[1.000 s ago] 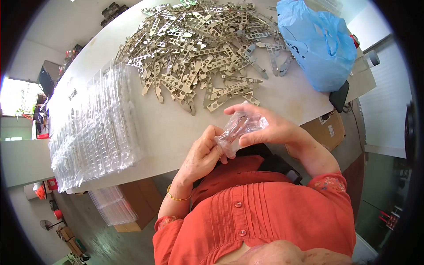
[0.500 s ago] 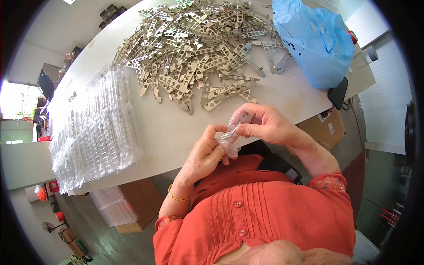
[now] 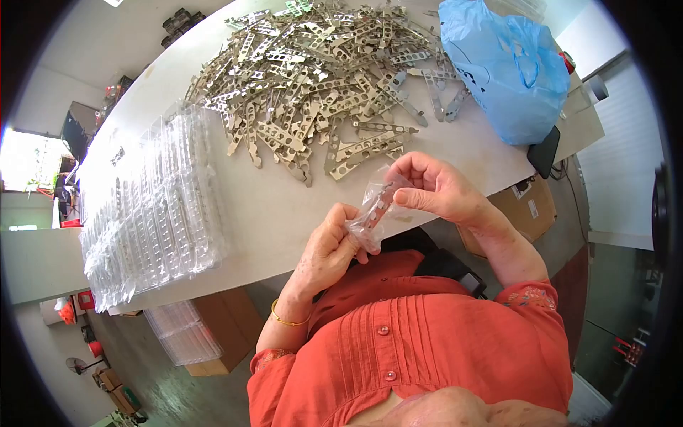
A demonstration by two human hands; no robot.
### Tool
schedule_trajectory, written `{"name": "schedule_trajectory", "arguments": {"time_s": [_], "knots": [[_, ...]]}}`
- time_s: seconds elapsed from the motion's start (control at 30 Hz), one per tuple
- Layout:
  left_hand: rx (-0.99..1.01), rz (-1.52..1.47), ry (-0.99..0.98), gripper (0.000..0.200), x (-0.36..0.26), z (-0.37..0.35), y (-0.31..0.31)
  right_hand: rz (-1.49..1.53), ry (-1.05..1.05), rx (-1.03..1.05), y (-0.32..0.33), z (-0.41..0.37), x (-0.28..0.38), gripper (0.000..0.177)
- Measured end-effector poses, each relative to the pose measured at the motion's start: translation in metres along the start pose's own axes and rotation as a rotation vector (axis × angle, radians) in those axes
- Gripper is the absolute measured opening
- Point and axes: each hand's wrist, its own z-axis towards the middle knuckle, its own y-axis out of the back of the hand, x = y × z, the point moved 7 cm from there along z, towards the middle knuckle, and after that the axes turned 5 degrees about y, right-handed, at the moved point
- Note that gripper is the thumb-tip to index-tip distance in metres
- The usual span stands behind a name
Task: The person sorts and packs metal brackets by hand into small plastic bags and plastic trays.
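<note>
My left hand [image 3: 329,245] is closed around the lower end of a small clear plastic bag [image 3: 371,213], in front of my body at the table edge. Through the film shows a flat metal strip [image 3: 384,201] with notches or holes along it. At the bag's upper end is my right hand [image 3: 442,191], its fingers curled and thumb bent around the film's edge. Beyond the hands lies a large heap of perforated metal brackets [image 3: 306,85], a few of them [image 3: 370,146] nearest to me.
On the left of the white table [image 3: 260,220] lie stacked clear plastic packs [image 3: 153,206]. A blue plastic bag [image 3: 509,71] stands at the right, beside a dark object [image 3: 544,151] on the edge. Cardboard boxes [image 3: 530,206] [image 3: 224,327] sit below the table.
My right hand has moved slightly up and right, its thumb coming off the lower part of the bag. The bag is spread more and the strip inside shows more clearly. My left hand has barely moved.
</note>
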Motion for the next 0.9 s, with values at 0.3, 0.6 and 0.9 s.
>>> {"name": "schedule_trajectory", "arguments": {"time_s": [0.3, 0.6, 0.9], "knots": [[-0.033, 0.058, -0.050, 0.018, -0.005, 0.000, -0.002, 0.051, -0.066, 0.137, -0.017, 0.004, -0.012, 0.016], [-0.045, 0.126, -0.022, 0.013, -0.007, 0.003, 0.004, -0.064, -0.151, 0.113, -0.021, 0.004, -0.016, 0.017], [-0.242, -0.101, -0.184, 0.018, -0.010, 0.002, 0.027, -0.089, -0.144, 0.053, -0.010, -0.001, -0.014, 0.014]]}}
